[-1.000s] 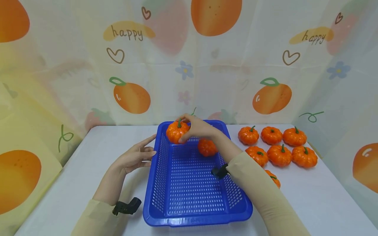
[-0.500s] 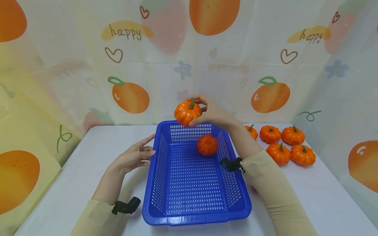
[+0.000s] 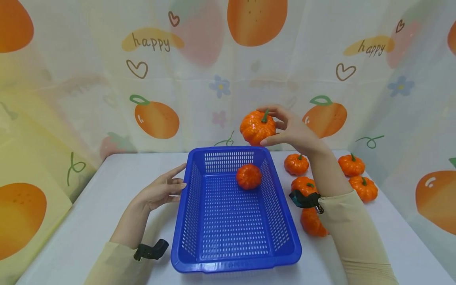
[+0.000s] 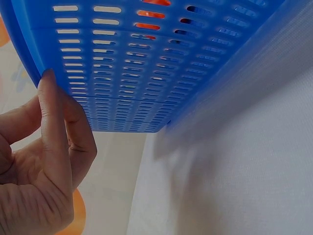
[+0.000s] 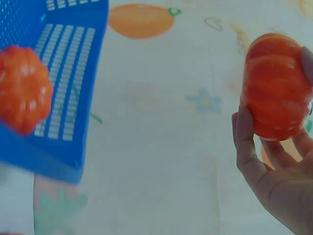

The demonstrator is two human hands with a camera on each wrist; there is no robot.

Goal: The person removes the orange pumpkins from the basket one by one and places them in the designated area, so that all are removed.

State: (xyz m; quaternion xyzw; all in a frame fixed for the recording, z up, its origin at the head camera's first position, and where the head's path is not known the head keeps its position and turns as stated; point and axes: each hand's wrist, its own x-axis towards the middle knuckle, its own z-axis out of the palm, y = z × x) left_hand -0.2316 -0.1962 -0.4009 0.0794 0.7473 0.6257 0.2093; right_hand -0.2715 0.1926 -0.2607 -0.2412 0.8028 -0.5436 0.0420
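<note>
My right hand (image 3: 292,128) grips a small orange pumpkin (image 3: 257,127) with a green stem, thumb below and fingers round its far side. It is raised above the back right corner of the blue plastic basket (image 3: 235,266). In the right wrist view the held pumpkin (image 5: 276,88) shows at the right, well apart from the basket wall. Another pumpkin (image 3: 249,176) lies inside the basket near its back right. My left hand (image 3: 158,192) touches the basket's left side with loosely extended fingers; in the left wrist view a fingertip (image 4: 48,76) meets the outer wall by the rim.
Several more pumpkins lie on the white table (image 3: 71,221) right of the basket, among them one at the back (image 3: 296,164) and one at the far right (image 3: 363,188). My right forearm partly hides this group. A fruit-printed curtain (image 3: 199,95) hangs behind the table.
The right hand has lifted the pumpkin up out of the basket and carried it to the right, over the back right corner. The left hand stays at the basket's left side.
</note>
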